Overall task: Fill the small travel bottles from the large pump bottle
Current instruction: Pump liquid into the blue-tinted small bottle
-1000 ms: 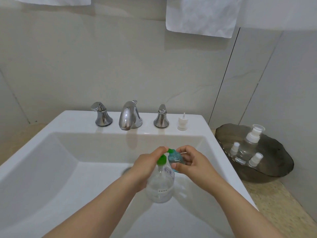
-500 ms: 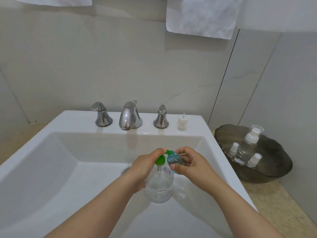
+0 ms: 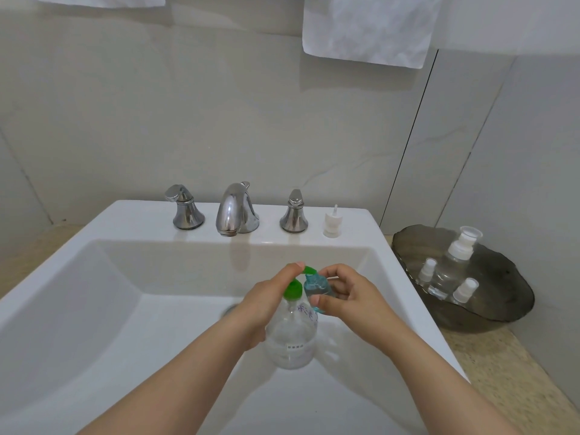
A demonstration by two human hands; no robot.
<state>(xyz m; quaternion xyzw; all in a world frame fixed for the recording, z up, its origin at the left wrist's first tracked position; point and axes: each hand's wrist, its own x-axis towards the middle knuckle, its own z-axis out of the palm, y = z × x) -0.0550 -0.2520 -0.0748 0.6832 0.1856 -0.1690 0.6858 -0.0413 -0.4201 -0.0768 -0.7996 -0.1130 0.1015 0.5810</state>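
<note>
Over the white sink point(image 3: 103, 271), my left hand point(image 3: 266, 304) grips the large clear pump bottle point(image 3: 290, 340) by its neck, a fingertip resting on the green pump head point(image 3: 306, 271). My right hand point(image 3: 348, 298) holds a small blue-tinted travel bottle point(image 3: 317, 285) tilted with its mouth right under the pump's nozzle. The small bottle's white spray cap point(image 3: 331, 221) stands on the sink ledge to the right of the taps.
A chrome faucet point(image 3: 235, 210) with two handles stands at the back of the sink. A dark bowl point(image 3: 502, 306) on the counter at right holds three clear bottles with white caps point(image 3: 455, 265). White towels point(image 3: 367, 29) hang on the wall above.
Both hands and the two bottles stay almost still over the sink. The small bottle has shifted slightly closer under the pump nozzle.
</note>
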